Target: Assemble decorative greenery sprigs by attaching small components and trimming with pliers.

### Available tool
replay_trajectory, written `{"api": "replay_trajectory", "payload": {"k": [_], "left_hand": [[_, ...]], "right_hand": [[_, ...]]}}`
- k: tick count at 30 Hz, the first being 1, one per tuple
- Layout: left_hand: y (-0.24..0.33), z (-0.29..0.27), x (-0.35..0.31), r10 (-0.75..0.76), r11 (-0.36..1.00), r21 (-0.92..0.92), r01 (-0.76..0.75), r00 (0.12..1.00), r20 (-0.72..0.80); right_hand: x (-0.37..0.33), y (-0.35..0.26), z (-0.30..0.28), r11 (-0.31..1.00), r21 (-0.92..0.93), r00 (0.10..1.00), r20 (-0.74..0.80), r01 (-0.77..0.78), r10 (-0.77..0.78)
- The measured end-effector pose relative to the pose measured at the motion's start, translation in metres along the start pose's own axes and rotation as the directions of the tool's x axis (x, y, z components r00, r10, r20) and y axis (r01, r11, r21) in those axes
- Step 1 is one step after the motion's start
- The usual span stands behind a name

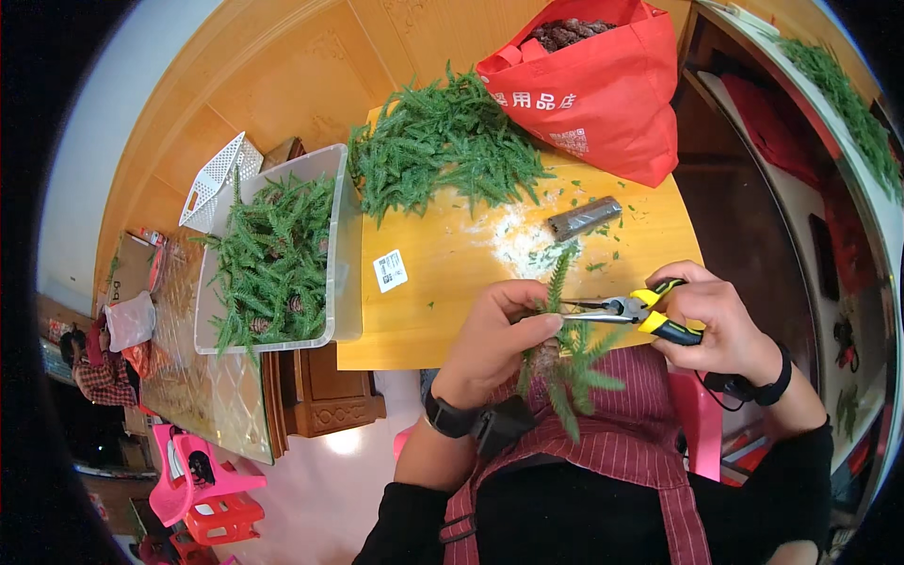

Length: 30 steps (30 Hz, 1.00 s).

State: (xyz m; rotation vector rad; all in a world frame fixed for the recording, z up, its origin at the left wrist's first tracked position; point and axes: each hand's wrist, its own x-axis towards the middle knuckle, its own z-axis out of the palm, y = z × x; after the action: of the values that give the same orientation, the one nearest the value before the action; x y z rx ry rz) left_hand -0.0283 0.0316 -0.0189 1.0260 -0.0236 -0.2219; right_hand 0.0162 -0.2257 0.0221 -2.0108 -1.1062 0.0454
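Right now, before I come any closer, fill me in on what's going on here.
A person seated at a yellow table holds a green sprig in the left hand. The right hand holds pliers with yellow-and-black handles, their jaws at the sprig; whether they grip it is unclear. Loose greenery is heaped at the back beside a red bag, and a clear bin to the left holds more sprigs with pinecones.

1 white perforated basket [216,179], plus a red stool [222,513] beside a pink chair [172,492]
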Motion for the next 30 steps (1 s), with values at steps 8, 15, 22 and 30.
{"api": "replay_trajectory", "payload": {"k": [8,15,22,30], "left_hand": [[-0.001,0.002,0.004,-0.038,0.998,-0.045,0.039,0.999,0.026],[0.008,0.015,-0.001,0.427,0.688,0.657,-0.308,0.904,-0.023],[0.007,0.007,-0.001,0.036,0.999,-0.039,-0.037,0.999,-0.011],[-0.002,-0.002,0.004,-0.162,0.952,-0.226,0.206,0.966,0.200]], "right_hand": [[-0.004,0.005,0.001,0.999,-0.054,1.000,-0.015,0.005,-0.006],[-0.004,-0.018,0.001,0.886,0.102,0.890,0.109,-0.452,0.442],[-0.003,0.000,0.001,0.998,0.012,0.998,-0.002,-0.057,0.057],[-0.002,0.004,-0.001,0.999,0.051,0.999,0.045,0.010,-0.013]]}}
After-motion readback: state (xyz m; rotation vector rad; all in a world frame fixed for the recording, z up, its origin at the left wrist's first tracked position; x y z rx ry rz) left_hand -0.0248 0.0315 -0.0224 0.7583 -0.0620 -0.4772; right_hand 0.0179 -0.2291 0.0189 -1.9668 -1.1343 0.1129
